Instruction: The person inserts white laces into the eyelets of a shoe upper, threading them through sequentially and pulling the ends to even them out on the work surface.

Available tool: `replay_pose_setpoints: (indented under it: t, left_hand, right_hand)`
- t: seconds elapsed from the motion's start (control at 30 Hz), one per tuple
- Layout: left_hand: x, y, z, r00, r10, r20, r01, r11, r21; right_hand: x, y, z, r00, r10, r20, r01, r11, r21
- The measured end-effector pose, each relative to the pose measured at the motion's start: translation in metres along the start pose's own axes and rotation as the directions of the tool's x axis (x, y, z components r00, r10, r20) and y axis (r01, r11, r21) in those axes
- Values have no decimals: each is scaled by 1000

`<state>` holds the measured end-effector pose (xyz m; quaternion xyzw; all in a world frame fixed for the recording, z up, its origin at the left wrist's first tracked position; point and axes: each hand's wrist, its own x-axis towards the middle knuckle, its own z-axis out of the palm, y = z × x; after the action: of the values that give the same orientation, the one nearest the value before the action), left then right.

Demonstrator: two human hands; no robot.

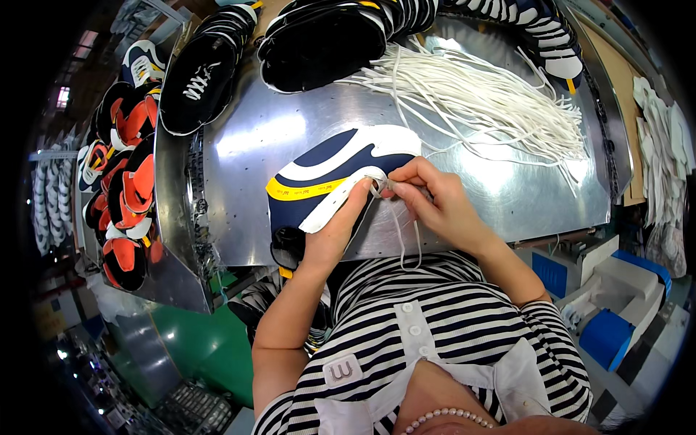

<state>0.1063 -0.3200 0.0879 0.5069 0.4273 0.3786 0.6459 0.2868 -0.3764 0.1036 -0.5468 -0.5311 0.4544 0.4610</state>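
A flat shoe upper (303,211) in navy and white with a yellow strip lies on the metal table before me. My left hand (335,235) grips its white eyelet edge, thumb on top near the row of holes. Close beside that thumb, my right hand (438,197) pinches a white shoelace (420,250) with thumb and forefinger at the end of the eyelet row. From the fingers the lace hangs in a loose loop toward my striped shirt. Exactly how the lace passes through the eyelets is partly hidden by my fingertips.
A bundle of white laces (478,101) lies at the table's far right. Stacked dark uppers (322,54) line the far edge, with a laced upper (196,87) at far left. Orange-lined uppers (134,188) hang over the left side. A blue and white bin (607,337) stands at right.
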Motion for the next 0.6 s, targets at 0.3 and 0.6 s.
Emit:
replay_pose_setpoints:
  t: [0.3, 0.6]
  left_hand:
    - [-7, 2, 4, 837, 484, 255, -501, 494, 710]
    - [-20, -7, -17, 1000, -27, -6, 27, 990, 141]
  right_hand:
    - [8, 2, 7, 995, -104, -5, 95, 922, -375]
    - [2, -23, -18, 993, -105, 49, 115, 842, -528]
